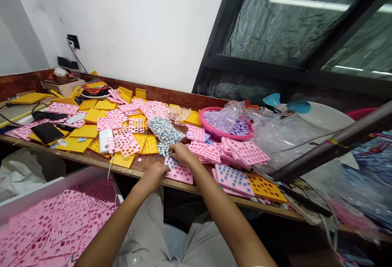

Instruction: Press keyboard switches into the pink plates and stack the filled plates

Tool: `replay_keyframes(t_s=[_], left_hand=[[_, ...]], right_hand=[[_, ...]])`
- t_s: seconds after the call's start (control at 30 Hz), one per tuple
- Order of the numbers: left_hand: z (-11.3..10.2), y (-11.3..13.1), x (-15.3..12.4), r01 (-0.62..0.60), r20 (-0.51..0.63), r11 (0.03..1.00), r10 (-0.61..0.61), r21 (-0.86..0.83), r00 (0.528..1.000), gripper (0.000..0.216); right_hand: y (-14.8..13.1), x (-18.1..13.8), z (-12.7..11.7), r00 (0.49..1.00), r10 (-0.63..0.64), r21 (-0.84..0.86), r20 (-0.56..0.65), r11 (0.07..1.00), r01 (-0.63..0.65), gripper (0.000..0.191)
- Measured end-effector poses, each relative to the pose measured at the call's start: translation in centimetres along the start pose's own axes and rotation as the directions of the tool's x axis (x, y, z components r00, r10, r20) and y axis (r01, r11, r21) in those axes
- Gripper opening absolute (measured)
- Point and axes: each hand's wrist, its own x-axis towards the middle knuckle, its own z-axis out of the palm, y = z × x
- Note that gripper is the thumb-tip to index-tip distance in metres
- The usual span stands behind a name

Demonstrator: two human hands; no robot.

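On the table's front edge lies a pink board [180, 172] with rows of square holes, some in its upper left filled with small blue pieces. My left hand [154, 174] grips its left edge with thumb and fingers. Over the board's far edge, my right hand [180, 152] has its fingers curled beside a loose heap of small blue and white pieces [163, 148]; anything between the fingertips is too small to make out. That heap spills from a clear plastic bag [167, 130] of the same pieces. Right of my hands, a stacked pink board [234, 177] carries many blue pieces.
Pink boards [248, 150] and yellow boards [81, 144] cover much of the table. A white power bank [105, 141] lies left, a pink basket [211, 133] of purple pieces right. A dark pole [333, 142] slants in at right. A box [58, 222] of pink boards stands lower left.
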Motion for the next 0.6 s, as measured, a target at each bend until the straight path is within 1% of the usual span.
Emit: replay_keyframes(t_s=[0.1, 0.2, 0.27, 0.3, 0.37, 0.4, 0.43, 0.5, 0.53, 0.6], left_hand=[[-1.1, 1.2, 0.7, 0.044, 0.158, 0.980, -0.075, 0.194, 0.985, 0.026], [-1.8, 2.3, 0.9, 0.053, 0.226, 0.946, -0.130, 0.320, 0.965, 0.020], [-2.2, 2.9, 1.0, 0.039, 0.241, 0.935, -0.130, 0.351, 0.962, 0.019], [-2.3, 3.2, 1.1, 0.031, 0.251, 0.932, -0.129, 0.361, 0.959, 0.019], [-2.5, 3.7, 1.5, 0.020, 0.284, 0.923, -0.139, 0.385, 0.949, 0.021], [-2.5, 4.0, 1.7, 0.017, 0.300, 0.917, -0.148, 0.399, 0.942, 0.021], [-2.5, 4.3, 2.0, 0.016, 0.311, 0.910, -0.157, 0.413, 0.937, 0.022], [-2.3, 4.7, 2.3, 0.021, 0.316, 0.898, -0.177, 0.440, 0.932, 0.023], [-2.0, 4.7, 2.2, 0.027, 0.307, 0.893, -0.183, 0.450, 0.934, 0.023], [-1.3, 4.4, 1.4, 0.030, 0.265, 0.888, -0.168, 0.458, 0.949, 0.022]], right_hand=[[-0.1, 1.4, 0.1, 0.999, -0.006, 0.040, 0.050, 0.999, 0.004, 0.020], [0.4, 1.0, -0.2, 0.998, -0.032, 0.096, 0.045, 0.995, 0.028, 0.021], [1.0, -0.3, -0.4, 0.997, -0.071, 0.239, -0.014, 0.968, 0.073, 0.024], [1.4, -1.2, -0.4, 0.994, -0.093, 0.343, -0.062, 0.933, 0.109, 0.026], [2.0, -3.3, -0.2, 0.978, -0.120, 0.548, -0.169, 0.813, 0.195, 0.029], [2.3, -4.4, 0.0, 0.970, -0.117, 0.616, -0.213, 0.754, 0.226, 0.029], [2.4, -5.4, 0.3, 0.964, -0.109, 0.659, -0.241, 0.711, 0.245, 0.030], [2.6, -7.1, 1.0, 0.958, -0.061, 0.707, -0.280, 0.662, 0.249, 0.031], [2.6, -7.7, 1.3, 0.954, -0.033, 0.715, -0.296, 0.655, 0.245, 0.031], [2.4, -8.8, 1.9, 0.940, 0.020, 0.698, -0.341, 0.675, 0.240, 0.028]])
